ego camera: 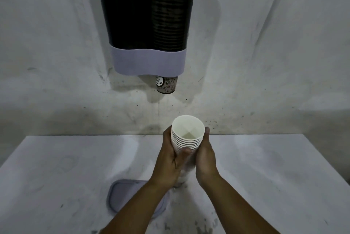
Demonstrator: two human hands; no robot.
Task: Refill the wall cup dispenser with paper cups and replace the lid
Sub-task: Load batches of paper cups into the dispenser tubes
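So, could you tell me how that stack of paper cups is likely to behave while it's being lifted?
The stack of paper cups probably feels light: thin white walls, nothing inside. It may flex or slide apart at the nested rims, which could be why the left hand and right hand both grip it. Squeezing hard would likely dent it.

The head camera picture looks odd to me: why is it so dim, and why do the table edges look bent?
Head view: dim, flat light, with soft shadows on the wall around the dispenser; the wide-angle lens bows the table edges; the lower part of the cup stack between left hand and right hand is blurred; the lid is fairly sharp.
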